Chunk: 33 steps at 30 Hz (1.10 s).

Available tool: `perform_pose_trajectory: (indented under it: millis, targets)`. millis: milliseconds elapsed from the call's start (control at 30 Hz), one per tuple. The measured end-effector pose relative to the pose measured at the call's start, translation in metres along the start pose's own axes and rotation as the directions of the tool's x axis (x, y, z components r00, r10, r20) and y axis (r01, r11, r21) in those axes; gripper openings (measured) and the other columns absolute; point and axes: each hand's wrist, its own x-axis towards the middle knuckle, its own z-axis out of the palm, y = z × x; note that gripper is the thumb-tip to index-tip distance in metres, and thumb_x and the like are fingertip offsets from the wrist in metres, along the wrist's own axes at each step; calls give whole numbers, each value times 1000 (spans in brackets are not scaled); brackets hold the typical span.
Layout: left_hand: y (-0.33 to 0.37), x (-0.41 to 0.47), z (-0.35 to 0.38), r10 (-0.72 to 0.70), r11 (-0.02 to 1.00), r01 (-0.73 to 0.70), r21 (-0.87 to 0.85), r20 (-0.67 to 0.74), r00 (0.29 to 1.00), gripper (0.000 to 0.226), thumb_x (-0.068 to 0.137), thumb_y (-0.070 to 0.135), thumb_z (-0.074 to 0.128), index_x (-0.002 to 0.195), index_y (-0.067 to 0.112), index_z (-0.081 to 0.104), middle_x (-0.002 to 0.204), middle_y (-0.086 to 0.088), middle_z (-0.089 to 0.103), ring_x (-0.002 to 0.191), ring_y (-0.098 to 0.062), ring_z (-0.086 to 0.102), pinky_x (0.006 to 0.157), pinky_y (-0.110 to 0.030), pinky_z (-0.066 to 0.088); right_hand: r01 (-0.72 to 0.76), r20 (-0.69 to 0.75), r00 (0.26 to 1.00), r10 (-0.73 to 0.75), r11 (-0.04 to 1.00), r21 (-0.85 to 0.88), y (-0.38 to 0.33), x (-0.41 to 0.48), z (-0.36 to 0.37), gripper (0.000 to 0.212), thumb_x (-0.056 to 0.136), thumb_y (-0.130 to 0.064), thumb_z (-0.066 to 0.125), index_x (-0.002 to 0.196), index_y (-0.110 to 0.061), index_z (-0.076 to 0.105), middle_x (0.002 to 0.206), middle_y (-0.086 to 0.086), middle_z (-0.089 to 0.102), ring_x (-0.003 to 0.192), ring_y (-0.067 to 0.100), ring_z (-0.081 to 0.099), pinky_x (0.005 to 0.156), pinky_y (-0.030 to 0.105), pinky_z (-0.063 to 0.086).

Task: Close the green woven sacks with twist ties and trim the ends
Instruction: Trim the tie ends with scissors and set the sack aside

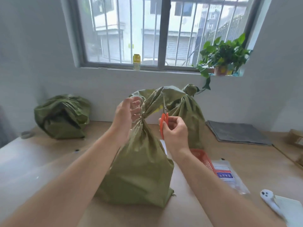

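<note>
Trimming is looking like the step in hand. The left hand is curling its fingers round the gathered neck of the front sack, which is standing upright on the table directly before the person. The right hand is gripping the scissors, whose blades are pointing up beside the sack's flared top. The neck is looking cinched, but the tie itself is too small to make out, so I cannot tell whether its ends are cut yet.

Behind and to the right, a second sack is standing with its top bunched into a tight tuft, so it is appearing closed. Off to the left, a third sack is slumping with its mouth loose and folded over, and is probably waiting for its tie.

All three sacks are showing a dull olive-green weave, thin and crinkly, pleating into sharp folds at the neck and bulging softly below. The scissors are pairing smooth orange plastic loops with slim metal blades. Near the right forearm, a red mesh basket and a clear plastic packet are lying on the pale wooden tabletop.
</note>
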Motion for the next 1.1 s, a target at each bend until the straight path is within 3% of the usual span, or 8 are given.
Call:
perform_pose_trajectory:
  millis: [233, 367, 467, 567, 667, 800, 933, 1100]
  targets:
    - [11, 50, -48, 11, 991, -25, 132, 105, 994, 34, 105, 22, 42, 123, 10, 68, 115, -9, 70, 100, -21, 66, 83, -29, 54, 10, -77, 997, -16, 996, -84, 11, 18, 65, 23, 94, -36, 75, 103, -18, 63, 88, 2, 76, 73, 10, 71, 66, 27, 57]
    - [7, 68, -65, 84, 931, -136, 339, 165, 983, 21, 103, 17, 53, 116, 20, 69, 114, 3, 73, 107, -12, 68, 95, -32, 55, 5, -98, 995, -17, 993, -122, 17, 31, 78, 25, 93, -37, 76, 103, -17, 63, 88, 5, 76, 76, 18, 75, 71, 37, 62]
    - [-8, 88, -75, 219, 691, -324, 646, 241, 946, 21, 96, 18, 67, 116, 24, 73, 123, 5, 68, 116, -12, 64, 101, -35, 54, 30, -91, 995, -51, 975, -221, 22, 46, 74, 25, 92, -38, 77, 99, -19, 63, 83, 0, 75, 75, 19, 74, 72, 41, 62]
    - [-21, 102, -76, 186, 425, -366, 828, 316, 930, 22, 96, 24, 72, 117, 18, 76, 120, 1, 66, 106, -17, 64, 99, -33, 52, 91, -49, 992, -117, 925, -369, 26, 59, 61, 24, 92, -40, 77, 96, -21, 63, 78, -5, 73, 70, 7, 70, 67, 27, 58]
    - [-30, 109, -70, 128, 331, -379, 864, 357, 925, 14, 95, 22, 74, 105, 16, 80, 106, -1, 76, 92, -15, 68, 93, -34, 56, 123, 7, 991, -137, 863, -490, 31, 67, 44, 23, 94, -38, 74, 98, -20, 60, 82, -8, 71, 73, 3, 67, 63, 13, 49]
    - [-32, 123, -65, 123, 304, -416, 857, 398, 909, 6, 94, 18, 75, 96, 17, 81, 87, 5, 71, 76, -3, 62, 85, -30, 54, 125, 73, 992, -101, 822, -556, 41, 76, 30, 23, 97, -34, 70, 101, -18, 54, 87, -7, 69, 79, 7, 65, 65, 16, 45]
    - [-29, 133, -62, 178, 269, -503, 822, 470, 864, 4, 92, 18, 77, 89, 16, 77, 100, 4, 62, 83, -12, 57, 84, -32, 48, 178, 156, 982, -103, 773, -608, 51, 79, 22, 21, 97, -29, 70, 100, -19, 51, 91, -5, 67, 83, 10, 65, 70, 26, 50]
    - [-28, 137, -65, 182, 269, -562, 782, 532, 827, 10, 92, 23, 77, 87, 24, 68, 112, 5, 58, 91, -22, 66, 87, -49, 57, 270, 271, 956, -113, 701, -660, 58, 77, 16, 24, 95, -29, 69, 96, -23, 46, 89, -8, 60, 80, 9, 60, 69, 32, 48]
